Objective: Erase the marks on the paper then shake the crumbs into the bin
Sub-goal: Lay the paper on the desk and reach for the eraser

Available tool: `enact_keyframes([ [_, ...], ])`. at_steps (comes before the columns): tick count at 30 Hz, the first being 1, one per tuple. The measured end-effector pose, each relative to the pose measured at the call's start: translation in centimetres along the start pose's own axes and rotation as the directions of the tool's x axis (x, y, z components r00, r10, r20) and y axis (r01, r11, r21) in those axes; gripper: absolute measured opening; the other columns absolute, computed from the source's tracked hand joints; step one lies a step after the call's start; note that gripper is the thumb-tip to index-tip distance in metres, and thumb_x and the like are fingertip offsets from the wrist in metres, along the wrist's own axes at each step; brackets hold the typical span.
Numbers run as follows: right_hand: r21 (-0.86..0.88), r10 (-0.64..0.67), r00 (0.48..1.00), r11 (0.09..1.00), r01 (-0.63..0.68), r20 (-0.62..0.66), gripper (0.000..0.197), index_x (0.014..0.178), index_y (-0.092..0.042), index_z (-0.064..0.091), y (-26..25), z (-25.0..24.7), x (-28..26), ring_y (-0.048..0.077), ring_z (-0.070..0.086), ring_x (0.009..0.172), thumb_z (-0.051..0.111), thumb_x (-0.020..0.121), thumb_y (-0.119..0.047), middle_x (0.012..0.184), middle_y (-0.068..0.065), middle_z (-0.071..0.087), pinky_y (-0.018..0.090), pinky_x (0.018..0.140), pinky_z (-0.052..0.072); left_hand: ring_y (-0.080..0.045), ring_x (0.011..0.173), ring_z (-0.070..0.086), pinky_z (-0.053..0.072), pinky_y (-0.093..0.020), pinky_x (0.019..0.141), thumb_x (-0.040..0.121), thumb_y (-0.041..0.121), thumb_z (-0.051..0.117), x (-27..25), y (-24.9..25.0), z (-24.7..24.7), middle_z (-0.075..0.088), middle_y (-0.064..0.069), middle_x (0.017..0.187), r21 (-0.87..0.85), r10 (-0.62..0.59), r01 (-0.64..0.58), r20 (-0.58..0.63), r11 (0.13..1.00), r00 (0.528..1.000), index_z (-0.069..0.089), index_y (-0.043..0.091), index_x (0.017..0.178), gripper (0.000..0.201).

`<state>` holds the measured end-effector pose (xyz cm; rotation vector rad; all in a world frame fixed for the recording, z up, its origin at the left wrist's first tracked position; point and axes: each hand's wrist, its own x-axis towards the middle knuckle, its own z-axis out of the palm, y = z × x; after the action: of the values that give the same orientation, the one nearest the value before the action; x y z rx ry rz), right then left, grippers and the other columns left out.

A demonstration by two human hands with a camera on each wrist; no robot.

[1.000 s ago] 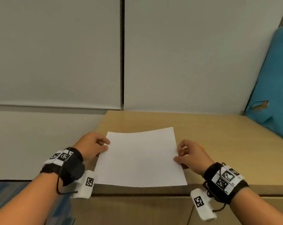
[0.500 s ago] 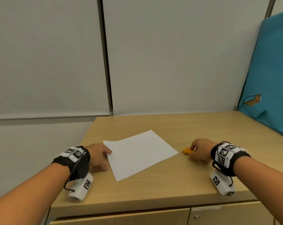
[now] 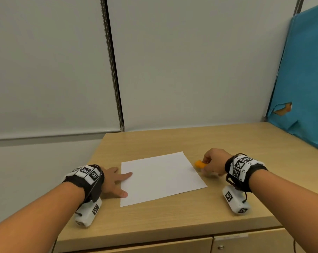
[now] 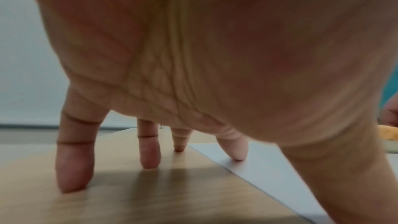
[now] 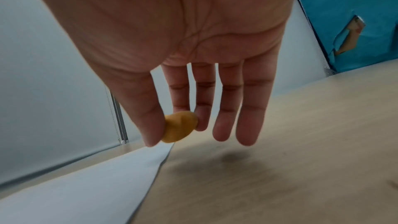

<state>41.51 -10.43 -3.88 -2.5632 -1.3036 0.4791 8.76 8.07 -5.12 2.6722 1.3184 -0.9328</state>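
A white sheet of paper lies flat on the wooden desk; no marks on it are visible in the head view. My left hand lies spread at the sheet's left edge, with the index fingertip and thumb on the paper and the other fingers on the desk. My right hand hovers just off the sheet's right corner and pinches an orange eraser between thumb and fingertips. In the right wrist view the eraser hangs just above the paper's corner. No bin is in view.
A blue board with a torn spot leans at the desk's right end. Grey wall panels stand behind the desk. Cabinet doors sit below the front edge. The desk's left edge drops off close to my left hand.
Both hands let go of the paper, which now lies turned on the desk. My left hand spread onto its left edge. My right hand picked up the orange eraser and lifted it toward the sheet's corner.
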Motion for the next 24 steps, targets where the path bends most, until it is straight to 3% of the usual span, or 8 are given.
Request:
enact_keyframes([
  [3, -0.116, -0.022, 0.999, 0.993, 0.026, 0.034, 0.039, 0.116, -0.018, 0.072, -0.7, 0.5, 0.3, 0.019, 0.067, 0.097, 0.081, 0.083, -0.036, 0.114, 0.001, 0.071, 0.031, 0.083, 0.06, -0.046, 0.147, 0.007, 0.011, -0.06, 0.114, 0.073, 0.09, 0.039, -0.2, -0.2, 0.3, -0.012, 0.002, 0.165, 0.016, 0.007, -0.007, 0.004, 1.0, 1.0, -0.012, 0.066, 0.141, 0.089],
  [7, -0.242, -0.017, 0.999, 0.97, 0.024, 0.029, 0.041, 0.116, -0.022, 0.073, -1.3, 0.8, 0.7, 0.019, 0.066, 0.097, 0.08, 0.082, -0.041, 0.113, -0.001, 0.072, 0.029, 0.081, 0.055, -0.045, 0.145, 0.01, 0.015, -0.06, 0.112, 0.067, 0.094, 0.041, -0.1, -0.5, 0.7, -0.014, 0.002, 0.165, 0.024, 0.033, -0.033, 0.001, 0.999, 0.999, -0.014, 0.073, 0.134, 0.089],
  [12, -0.279, -0.018, 0.999, 0.96, 0.027, 0.035, 0.041, 0.117, -0.021, 0.072, -1.5, 0.7, 1.2, 0.021, 0.068, 0.101, 0.079, 0.083, -0.041, 0.114, 0.0, 0.073, 0.03, 0.082, 0.056, -0.042, 0.146, 0.008, 0.015, -0.058, 0.112, 0.068, 0.093, 0.043, -0.6, -0.7, 1.0, -0.017, 0.002, 0.164, 0.016, 0.066, -0.066, 0.003, 0.998, 0.998, -0.016, 0.076, 0.129, 0.087],
  [16, -0.233, -0.008, 1.0, 0.972, 0.015, 0.03, 0.039, 0.113, -0.019, 0.073, -1.1, 0.5, 1.2, 0.017, 0.063, 0.086, 0.08, 0.082, -0.043, 0.108, 0.0, 0.072, 0.025, 0.067, 0.053, -0.044, 0.145, 0.008, 0.017, -0.058, 0.111, 0.069, 0.092, 0.043, -0.9, -0.5, 1.0, -0.018, 0.002, 0.164, 0.004, 0.071, -0.071, 0.002, 0.998, 0.998, -0.016, 0.075, 0.13, 0.087],
  [21, -0.286, 0.013, 0.999, 0.958, -0.003, 0.033, 0.046, 0.113, -0.018, 0.075, -1.5, 1.0, 1.0, 0.02, 0.07, 0.102, 0.082, 0.079, -0.048, 0.111, 0.0, 0.075, 0.031, 0.086, 0.059, -0.047, 0.144, 0.012, 0.016, -0.057, 0.113, 0.07, 0.091, 0.045, -1.2, -0.2, 0.9, -0.018, -0.002, 0.164, 0.025, 0.064, -0.064, -0.018, 0.998, 0.998, -0.016, 0.072, 0.133, 0.089],
  [24, -0.305, 0.024, 0.999, 0.952, -0.01, 0.042, 0.048, 0.113, -0.016, 0.076, -1.9, 1.0, 0.8, 0.021, 0.071, 0.105, 0.082, 0.078, -0.048, 0.113, 0.002, 0.076, 0.033, 0.089, 0.059, -0.049, 0.145, 0.013, 0.015, -0.057, 0.116, 0.07, 0.09, 0.047, -1.6, 0.2, 0.4, -0.018, -0.004, 0.164, 0.031, 0.053, -0.052, -0.012, 0.998, 0.999, -0.015, 0.071, 0.135, 0.092],
])
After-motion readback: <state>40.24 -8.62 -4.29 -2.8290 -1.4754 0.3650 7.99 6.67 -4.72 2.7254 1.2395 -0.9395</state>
